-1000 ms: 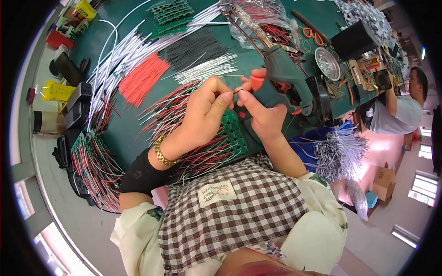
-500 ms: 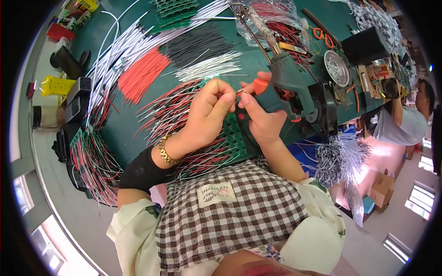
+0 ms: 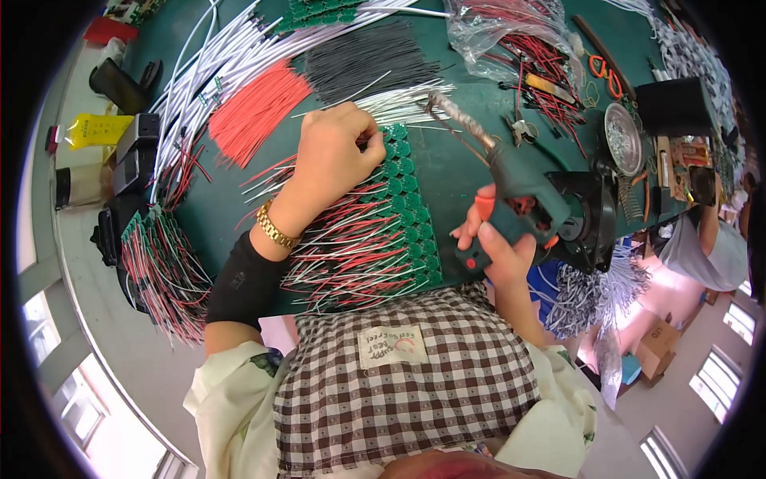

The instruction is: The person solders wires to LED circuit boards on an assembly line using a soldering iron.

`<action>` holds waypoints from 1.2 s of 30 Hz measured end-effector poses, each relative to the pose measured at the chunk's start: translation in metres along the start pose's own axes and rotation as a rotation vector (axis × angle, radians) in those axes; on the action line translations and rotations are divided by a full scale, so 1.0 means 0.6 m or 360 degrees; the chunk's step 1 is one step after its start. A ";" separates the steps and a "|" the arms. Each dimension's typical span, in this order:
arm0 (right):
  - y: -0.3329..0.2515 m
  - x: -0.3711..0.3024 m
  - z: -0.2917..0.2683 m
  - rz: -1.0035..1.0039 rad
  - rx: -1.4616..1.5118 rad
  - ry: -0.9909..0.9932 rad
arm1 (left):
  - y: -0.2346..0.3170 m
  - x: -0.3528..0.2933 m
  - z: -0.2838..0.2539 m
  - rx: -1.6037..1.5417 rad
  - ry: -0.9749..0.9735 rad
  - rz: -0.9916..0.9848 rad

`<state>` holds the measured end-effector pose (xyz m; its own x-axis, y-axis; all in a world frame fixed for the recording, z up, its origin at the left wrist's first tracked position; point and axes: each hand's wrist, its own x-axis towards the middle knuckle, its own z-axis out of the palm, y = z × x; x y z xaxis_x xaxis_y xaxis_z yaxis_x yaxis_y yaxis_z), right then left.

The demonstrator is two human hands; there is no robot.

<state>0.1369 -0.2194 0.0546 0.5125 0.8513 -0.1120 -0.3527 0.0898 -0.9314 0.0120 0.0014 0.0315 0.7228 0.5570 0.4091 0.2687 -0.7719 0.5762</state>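
- Head view: left hand (image 3: 339, 152) over the upper end of the wired boards, fingers curled inward. Fingertips mostly hidden behind the knuckles; cannot tell whether they pinch anything.
- Right hand (image 3: 508, 254) wrapped around the handle of a green soldering gun (image 3: 528, 191), fingers closed on it, one finger by the orange trigger (image 3: 484, 202). Metal tip slants up and left from the right fingers, near the ends of the loose white wires.
- Circuit boards (image 3: 415, 227), green and round, joined in a sheet, lie between the two hands, just right of the left fingers and running toward the apron (image 3: 407, 391).
- Red and white leads (image 3: 347, 259) fan leftward off the boards, below the left fingers and partly under the wrist.
- Beyond the left fingers: loose white wires (image 3: 407, 100), then black wires (image 3: 367, 62). Red wires (image 3: 259, 112) up and left of them.
- Beyond the right fingers, farther up: a clear plastic bag (image 3: 479, 36) with red and black wires, and orange-handled scissors (image 3: 604, 77).
- Right of the right fingers: black fan (image 3: 597, 209); metal dish (image 3: 622, 140) farther up; co-worker (image 3: 702, 259) well apart.
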 end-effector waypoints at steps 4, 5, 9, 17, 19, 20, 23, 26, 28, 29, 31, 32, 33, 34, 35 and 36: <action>0.014 -0.021 -0.014 0.0039 -0.0111 -0.0127 | -0.010 -0.005 0.002 -0.0094 -0.0028 -0.0192; 0.015 -0.023 -0.015 0.0065 -0.0153 -0.0174 | -0.012 -0.003 0.002 -0.0142 -0.0031 -0.0176; 0.017 -0.030 -0.013 0.0143 -0.0382 -0.0152 | -0.015 -0.002 0.004 -0.0095 0.0021 -0.0108; 0.030 -0.031 -0.016 0.0061 -0.0693 -0.0245 | -0.016 0.002 0.002 -0.0125 -0.0038 -0.0190; 0.030 -0.033 -0.016 0.0075 -0.0744 -0.0253 | -0.016 0.003 0.003 -0.0135 -0.0039 -0.0203; 0.027 -0.033 -0.012 0.0130 -0.0729 -0.0223 | -0.016 0.003 0.003 -0.0124 -0.0053 -0.0206; 0.027 -0.031 -0.006 0.0175 -0.0674 -0.0115 | -0.018 0.003 0.005 -0.0118 -0.0081 -0.0225; 0.027 -0.028 -0.010 0.0162 -0.0751 -0.0147 | -0.020 0.003 0.006 -0.0129 -0.0101 -0.0253; 0.028 -0.028 -0.012 0.0163 -0.0867 -0.0260 | -0.021 0.003 0.006 -0.0135 -0.0110 -0.0272; 0.030 -0.028 -0.012 0.0112 -0.0925 -0.0249 | -0.021 0.003 0.006 -0.0131 -0.0102 -0.0260; 0.030 -0.027 -0.014 0.0064 -0.0986 -0.0243 | -0.021 0.003 0.006 -0.0129 -0.0092 -0.0255; 0.030 -0.026 -0.018 0.0056 -0.0962 -0.0255 | -0.021 0.003 0.006 -0.0121 -0.0090 -0.0244; 0.030 -0.025 -0.019 0.0047 -0.0939 -0.0267 | -0.022 0.004 0.006 -0.0112 -0.0087 -0.0234; 0.029 -0.025 -0.015 0.0048 -0.0939 -0.0271 | -0.023 0.003 0.008 -0.0111 -0.0085 -0.0237; 0.029 -0.026 -0.008 0.0010 -0.0766 -0.0215 | -0.024 0.002 0.010 -0.0116 -0.0061 -0.0210; 0.029 -0.026 -0.004 -0.0027 -0.0591 -0.0159 | -0.025 0.001 0.011 -0.0121 -0.0037 -0.0182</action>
<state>0.1246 -0.2324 0.0396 0.4304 0.8993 -0.0781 -0.0275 -0.0734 -0.9969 0.0125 0.0112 0.0184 0.7048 0.6323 0.3217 0.3020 -0.6777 0.6705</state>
